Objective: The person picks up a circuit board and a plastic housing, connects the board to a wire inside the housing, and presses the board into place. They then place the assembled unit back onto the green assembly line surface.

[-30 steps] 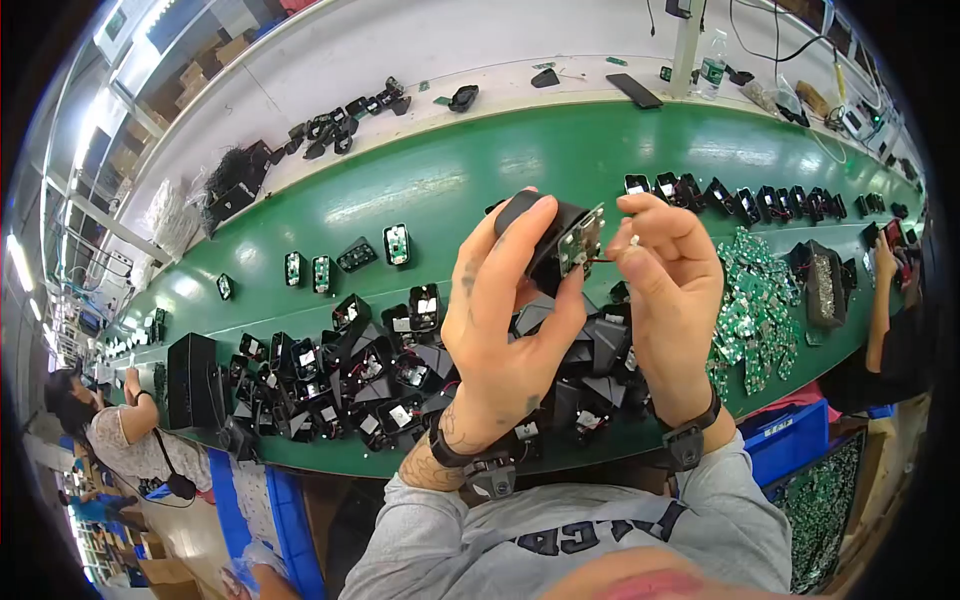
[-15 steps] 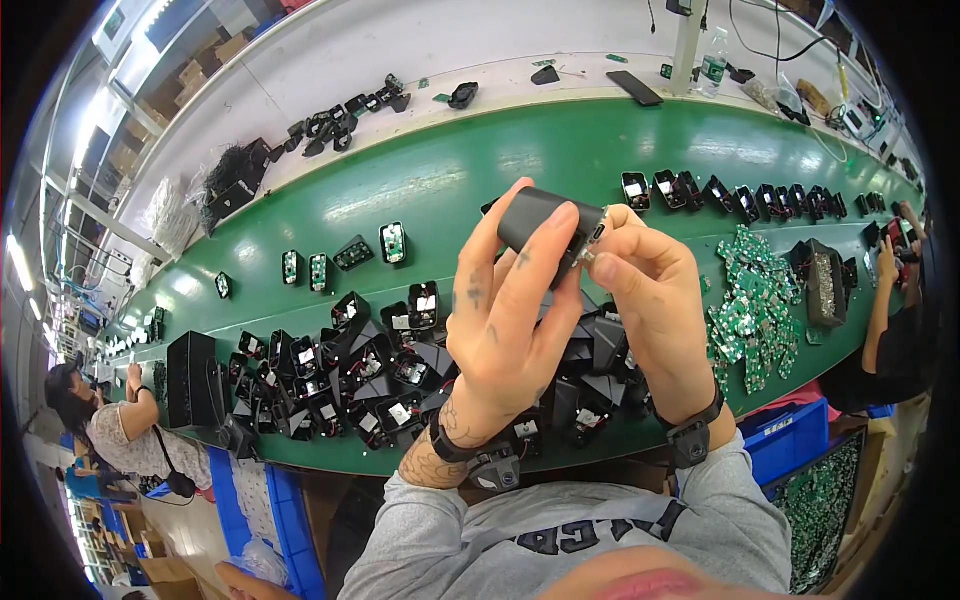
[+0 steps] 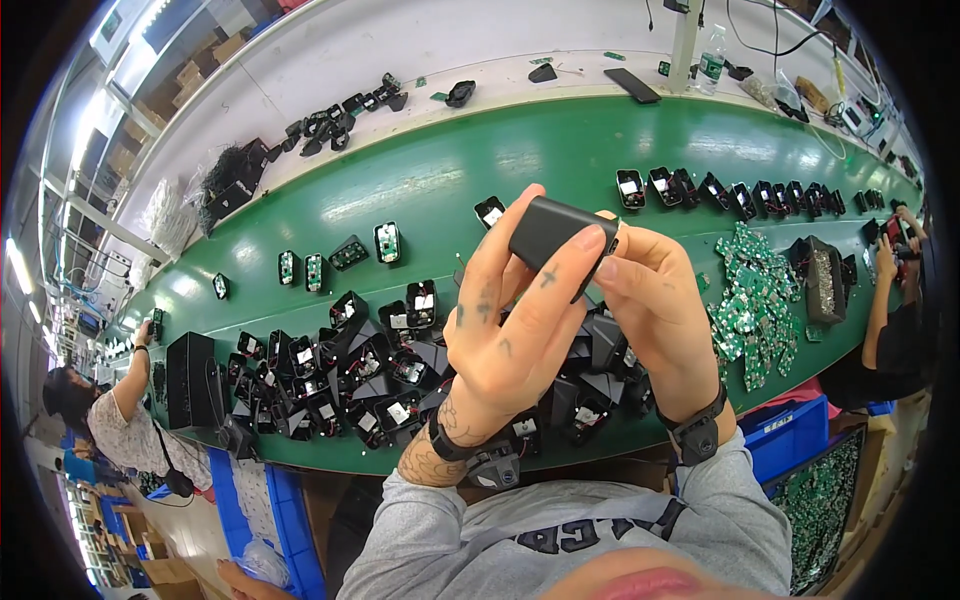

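Observation:
A black plastic housing (image 3: pixel 553 230) is held up over the green table, its smooth side turned upward. My left hand (image 3: pixel 510 340) grips it from the left, fingers along its sides. At its right end, the closed fingertips of my right hand (image 3: pixel 655 305) press against it. Those fingers cover most of that end, so the circuit board there barely shows. Below my hands lies a heap of open black housings (image 3: pixel 365 360) with wires and white parts inside. A pile of small green circuit boards (image 3: pixel 755 305) lies right of my right hand.
Several housings with boards stand in a row (image 3: pixel 740 200) at the far right; more stand at far left (image 3: pixel 388 243). A metal-filled black box (image 3: pixel 825 285) is by the board pile. A large black box (image 3: pixel 190 380) stands left. Co-workers (image 3: pixel 130 410) sit at both sides.
The housing has turned and shifted slightly right in my hands. The board with a metal port that showed at its right end is now mostly out of sight. The left co-worker's arm reached forward.

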Motion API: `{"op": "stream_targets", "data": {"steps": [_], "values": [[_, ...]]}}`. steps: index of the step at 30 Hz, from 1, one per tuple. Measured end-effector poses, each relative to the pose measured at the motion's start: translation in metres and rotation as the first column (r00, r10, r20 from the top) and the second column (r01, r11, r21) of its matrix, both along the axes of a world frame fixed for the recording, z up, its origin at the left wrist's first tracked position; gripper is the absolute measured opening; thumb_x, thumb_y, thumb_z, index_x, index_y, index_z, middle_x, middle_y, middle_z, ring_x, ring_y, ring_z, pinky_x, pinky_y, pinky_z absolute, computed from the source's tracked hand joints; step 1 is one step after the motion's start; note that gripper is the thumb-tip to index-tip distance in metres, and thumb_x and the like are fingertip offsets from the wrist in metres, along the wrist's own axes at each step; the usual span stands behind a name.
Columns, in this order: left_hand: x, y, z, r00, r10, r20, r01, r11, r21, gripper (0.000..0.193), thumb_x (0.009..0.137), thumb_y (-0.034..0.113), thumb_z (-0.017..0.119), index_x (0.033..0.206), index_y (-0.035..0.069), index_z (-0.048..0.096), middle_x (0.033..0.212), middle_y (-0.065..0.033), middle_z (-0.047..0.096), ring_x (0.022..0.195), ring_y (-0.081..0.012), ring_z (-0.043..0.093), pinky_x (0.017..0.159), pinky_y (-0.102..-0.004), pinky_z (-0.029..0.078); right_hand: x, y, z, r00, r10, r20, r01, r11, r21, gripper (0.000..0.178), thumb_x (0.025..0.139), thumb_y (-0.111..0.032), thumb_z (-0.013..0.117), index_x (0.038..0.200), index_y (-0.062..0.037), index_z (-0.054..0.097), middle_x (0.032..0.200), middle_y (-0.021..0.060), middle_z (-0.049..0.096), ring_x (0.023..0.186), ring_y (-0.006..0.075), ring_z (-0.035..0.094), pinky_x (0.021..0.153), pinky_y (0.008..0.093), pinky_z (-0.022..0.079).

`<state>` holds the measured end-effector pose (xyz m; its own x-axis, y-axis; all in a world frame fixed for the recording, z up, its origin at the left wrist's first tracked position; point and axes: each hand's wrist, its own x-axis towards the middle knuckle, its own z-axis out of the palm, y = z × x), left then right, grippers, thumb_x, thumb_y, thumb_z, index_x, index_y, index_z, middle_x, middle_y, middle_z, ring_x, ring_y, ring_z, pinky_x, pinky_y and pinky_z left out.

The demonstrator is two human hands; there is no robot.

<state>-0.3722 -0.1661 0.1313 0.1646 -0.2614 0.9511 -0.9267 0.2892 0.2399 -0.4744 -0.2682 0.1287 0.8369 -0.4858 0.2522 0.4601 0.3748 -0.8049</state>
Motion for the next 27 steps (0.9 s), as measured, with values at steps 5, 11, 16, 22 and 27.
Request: {"op": "stream_targets", "data": {"steps": [5, 11, 16, 22, 27], "values": [[0.0, -0.001, -0.003, 0.998, -0.047, -0.041, 0.046, 0.999, -0.024, 0.039, 0.068, -0.015, 0.07, 0.105, -0.004, 0.065, 0.116, -0.0257, 0.053, 0.106, -0.0397, 0.06, 0.078, -0.0389, 0.059, 0.003, 0.004, 0.003, 1.0, -0.004, -0.013, 0.004, 0.999, 0.051, 0.009, 0.083, -0.007, 0.067, 0.082, 0.0013, 0.066, 0.097, 0.003, 0.056, 0.089, 0.0112, 0.051, 0.082, 0.024, 0.039], [-0.002, 0.002, -0.001, 0.999, -0.02, -0.045, 0.02, 1.0, -0.014, 0.039, 0.067, -0.015, 0.07, 0.104, -0.003, 0.066, 0.115, -0.0239, 0.054, 0.106, -0.0386, 0.061, 0.077, -0.0361, 0.059, 0.004, -0.006, 0.002, 0.994, 0.111, 0.012, -0.111, 0.994, 0.01, 0.009, 0.083, -0.008, 0.067, 0.084, 0.0016, 0.067, 0.097, 0.0038, 0.057, 0.091, 0.0125, 0.053, 0.083, 0.0249, 0.04], [0.0, 0.003, -0.001, 0.999, 0.034, -0.035, -0.033, 0.999, 0.008, 0.042, 0.065, -0.011, 0.072, 0.105, -0.002, 0.066, 0.112, -0.0216, 0.056, 0.104, -0.0386, 0.062, 0.081, -0.0403, 0.057, 0.008, -0.004, -0.001, 0.998, 0.07, -0.005, -0.07, 0.996, 0.058, 0.007, 0.081, -0.004, 0.069, 0.082, 0.0002, 0.064, 0.096, 0.0028, 0.056, 0.09, 0.0126, 0.054, 0.084, 0.026, 0.042], [-0.004, 0.0, -0.006, 0.986, -0.1, -0.133, 0.09, 0.993, -0.075, 0.049, 0.064, -0.016, 0.067, 0.11, 0.001, 0.066, 0.123, -0.0224, 0.05, 0.104, -0.0364, 0.062, 0.08, -0.0393, 0.06, 0.009, -0.002, -0.003, 1.0, 0.023, 0.013, -0.024, 0.999, 0.048, 0.029, 0.076, -0.002, 0.074, 0.099, -0.0042, 0.057, 0.097, 0.001, 0.054, 0.092, 0.0126, 0.055, 0.083, 0.0275, 0.046], [-0.002, 0.0, -0.01, 0.957, -0.06, -0.283, 0.082, 0.994, 0.067, 0.049, 0.068, -0.012, 0.068, 0.116, -0.005, 0.059, 0.119, -0.0195, 0.054, 0.107, -0.0271, 0.061, 0.08, -0.0315, 0.057, 0.011, -0.003, -0.001, 0.997, -0.067, 0.031, 0.068, 0.998, -0.014, 0.034, 0.075, -0.001, 0.074, 0.104, -0.004, 0.056, 0.098, 0.0023, 0.06, 0.094, 0.0119, 0.056, 0.084, 0.0295, 0.047]]}}
